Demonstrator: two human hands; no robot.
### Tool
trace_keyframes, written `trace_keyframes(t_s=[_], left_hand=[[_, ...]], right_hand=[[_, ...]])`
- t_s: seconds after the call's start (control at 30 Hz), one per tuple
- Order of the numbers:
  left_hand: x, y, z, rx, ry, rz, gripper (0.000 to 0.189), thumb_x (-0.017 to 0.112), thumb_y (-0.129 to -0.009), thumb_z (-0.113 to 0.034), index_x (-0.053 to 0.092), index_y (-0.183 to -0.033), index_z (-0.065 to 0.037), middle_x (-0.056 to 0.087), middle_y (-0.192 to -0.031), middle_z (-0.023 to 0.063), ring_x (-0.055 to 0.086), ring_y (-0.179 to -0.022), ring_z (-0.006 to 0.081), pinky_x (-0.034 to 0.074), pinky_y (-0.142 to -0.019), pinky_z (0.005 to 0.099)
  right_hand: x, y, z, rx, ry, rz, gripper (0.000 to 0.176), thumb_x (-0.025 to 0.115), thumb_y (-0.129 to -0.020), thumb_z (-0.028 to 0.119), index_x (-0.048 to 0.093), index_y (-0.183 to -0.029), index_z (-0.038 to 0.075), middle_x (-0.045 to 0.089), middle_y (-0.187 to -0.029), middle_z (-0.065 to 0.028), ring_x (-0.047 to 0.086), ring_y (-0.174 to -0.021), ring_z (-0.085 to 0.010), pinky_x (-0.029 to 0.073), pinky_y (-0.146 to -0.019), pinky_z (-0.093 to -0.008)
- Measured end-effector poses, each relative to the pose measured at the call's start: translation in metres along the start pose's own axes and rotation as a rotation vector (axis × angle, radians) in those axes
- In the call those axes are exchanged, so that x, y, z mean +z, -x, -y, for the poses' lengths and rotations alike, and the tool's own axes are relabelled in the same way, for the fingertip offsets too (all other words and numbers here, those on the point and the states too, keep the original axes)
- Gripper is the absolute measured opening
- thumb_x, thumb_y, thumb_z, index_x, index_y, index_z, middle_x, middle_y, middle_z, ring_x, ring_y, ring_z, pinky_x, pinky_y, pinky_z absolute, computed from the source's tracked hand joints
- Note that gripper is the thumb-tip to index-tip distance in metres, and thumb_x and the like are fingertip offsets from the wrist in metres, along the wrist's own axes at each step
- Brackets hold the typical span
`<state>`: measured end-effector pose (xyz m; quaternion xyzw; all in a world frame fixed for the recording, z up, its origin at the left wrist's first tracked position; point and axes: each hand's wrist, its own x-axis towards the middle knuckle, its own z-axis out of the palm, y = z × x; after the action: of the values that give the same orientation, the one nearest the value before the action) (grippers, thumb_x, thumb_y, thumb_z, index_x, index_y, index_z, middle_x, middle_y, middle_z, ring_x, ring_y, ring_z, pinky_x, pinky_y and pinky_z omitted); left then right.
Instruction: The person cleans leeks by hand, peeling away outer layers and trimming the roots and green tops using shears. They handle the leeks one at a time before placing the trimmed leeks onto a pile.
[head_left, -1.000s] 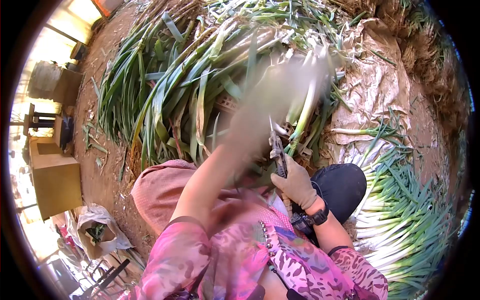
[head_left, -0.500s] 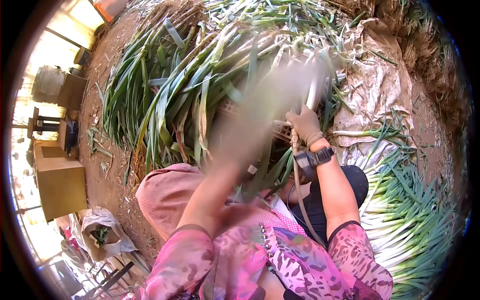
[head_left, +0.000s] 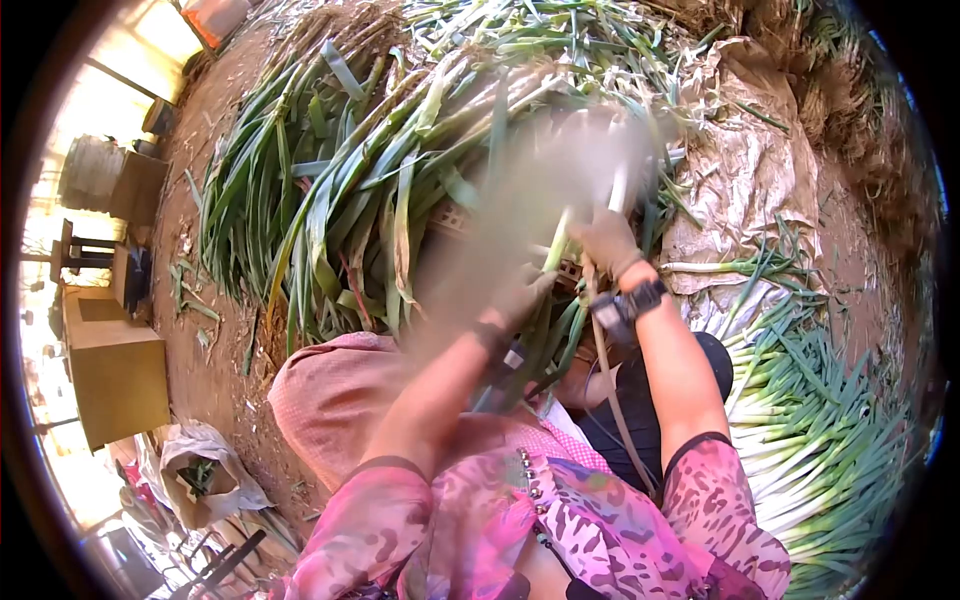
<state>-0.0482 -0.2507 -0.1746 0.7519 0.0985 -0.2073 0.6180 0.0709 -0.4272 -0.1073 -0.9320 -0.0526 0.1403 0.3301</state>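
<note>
My left hand [head_left: 522,296], gloved and partly blurred, is closed round the green part of a leek [head_left: 557,242] in front of my lap. Just to the right and a little higher, my gloved right hand [head_left: 605,240] is closed on the upper end of a thin hose [head_left: 607,375], which runs down past my knee. A white leek stalk [head_left: 619,180] rises just above the right hand. Beyond both hands lies a big heap of untrimmed leeks [head_left: 340,190], with long green leaves hanging to the left. A hazy smear hides part of the middle.
Cleaned leeks [head_left: 800,430] lie in a thick row on the right. A crumpled sheet [head_left: 745,160] covers the ground at upper right. Part of a perforated crate [head_left: 452,218] shows under the heap. A wooden box [head_left: 120,385] and an open sack [head_left: 205,475] stand at left.
My left hand has come down out of the blur toward my lap and now shows round a leek's green part. My right hand stays in nearly the same place.
</note>
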Motion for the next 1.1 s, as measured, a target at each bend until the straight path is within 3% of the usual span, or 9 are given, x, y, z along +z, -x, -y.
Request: trace_keyframes(t_s=[0.03,0.33,0.47,0.53,0.63,0.77,0.87,1.0,1.1], left_hand=[[-0.002,0.004,-0.006,-0.026,0.018,-0.001,0.047,0.062,-0.097,-0.04,0.069,-0.119,0.002,0.073,-0.102,0.0091,0.067,-0.092,0.015,0.053,-0.085,0.0301],[-0.007,0.001,-0.018,0.046,0.079,-0.056,0.052,0.058,-0.098,-0.048,0.07,-0.121,-0.003,0.073,-0.107,0.0125,0.068,-0.1,0.0232,0.051,-0.09,0.0339],[0.015,0.002,-0.027,0.193,-0.415,-0.096,0.046,0.058,-0.094,-0.049,0.076,-0.109,-0.009,0.069,-0.117,0.0193,0.064,-0.109,0.0375,0.049,-0.097,0.0414],[0.022,0.011,-0.033,0.354,-0.633,-0.141,0.043,0.058,-0.093,-0.047,0.076,-0.106,-0.01,0.069,-0.114,0.0181,0.063,-0.107,0.0361,0.049,-0.094,0.0455],[0.006,0.017,-0.054,0.16,-0.6,-0.021,0.039,0.062,-0.09,-0.042,0.072,-0.114,-0.013,0.067,-0.118,0.0167,0.062,-0.107,0.0357,0.049,-0.092,0.0473],[-0.051,0.034,-0.12,0.137,-0.687,-0.372,0.056,0.071,-0.084,-0.034,0.058,-0.134,-0.012,0.06,-0.13,0.0205,0.058,-0.116,0.0391,0.047,-0.096,0.0482],[-0.106,-0.029,-0.042,0.291,-0.867,-0.923,0.065,0.075,-0.081,-0.035,0.055,-0.137,-0.008,0.053,-0.139,0.023,0.051,-0.127,0.0417,0.044,-0.104,0.0468],[-0.176,-0.035,-0.056,0.108,-0.993,-0.924,0.079,0.079,-0.074,-0.033,0.049,-0.141,-0.003,0.046,-0.146,0.0205,0.042,-0.136,0.0362,0.033,-0.112,0.0493],[-0.228,-0.058,-0.014,-0.003,-1.357,-1.078,0.06,0.062,-0.086,-0.022,0.049,-0.143,-0.005,0.042,-0.15,0.0171,0.039,-0.139,0.0322,0.027,-0.114,0.0513]], right_hand=[[-0.017,-0.007,0.02,0.181,-0.152,0.148,0.054,0.068,-0.08,0.041,0.067,-0.102,-0.008,0.072,-0.094,-0.0266,0.071,-0.091,-0.0401,0.056,-0.084,-0.0424],[-0.01,0.002,0.015,0.165,0.045,-0.052,0.058,0.068,-0.077,0.045,0.067,-0.106,-0.005,0.07,-0.101,-0.03,0.067,-0.1,-0.044,0.052,-0.089,-0.0457],[-0.009,0.016,0.03,0.019,0.076,0.075,0.059,0.067,-0.077,0.044,0.065,-0.108,-0.005,0.069,-0.103,-0.0311,0.066,-0.101,-0.045,0.052,-0.09,-0.0459],[-0.004,0.023,0.038,-0.002,0.073,0.075,0.058,0.066,-0.078,0.044,0.065,-0.109,-0.006,0.068,-0.103,-0.0315,0.066,-0.101,-0.0452,0.052,-0.09,-0.046],[0.008,0.021,0.017,0.075,0.054,0.051,0.058,0.068,-0.078,0.043,0.064,-0.109,-0.006,0.069,-0.102,-0.0309,0.067,-0.1,-0.045,0.052,-0.089,-0.0469],[0.006,0.04,0.021,0.115,0.024,0.045,0.053,0.07,-0.078,0.04,0.064,-0.109,-0.003,0.07,-0.1,-0.0284,0.068,-0.098,-0.0437,0.053,-0.087,-0.0468],[0.002,0.071,0.043,0.074,-0.071,0.091,0.048,0.07,-0.079,0.039,0.064,-0.108,0.001,0.071,-0.097,-0.0255,0.068,-0.093,-0.0433,0.053,-0.085,-0.0474],[0.021,0.111,0.067,-0.264,-0.014,0.364,0.045,0.068,-0.08,0.039,0.06,-0.103,0.002,0.068,-0.093,-0.0243,0.068,-0.092,-0.0423,0.052,-0.083,-0.0485],[0.029,0.104,0.061,-0.188,0.032,0.373,0.044,0.069,-0.079,0.038,0.06,-0.103,0.002,0.068,-0.093,-0.0243,0.067,-0.093,-0.0424,0.052,-0.085,-0.0486]])
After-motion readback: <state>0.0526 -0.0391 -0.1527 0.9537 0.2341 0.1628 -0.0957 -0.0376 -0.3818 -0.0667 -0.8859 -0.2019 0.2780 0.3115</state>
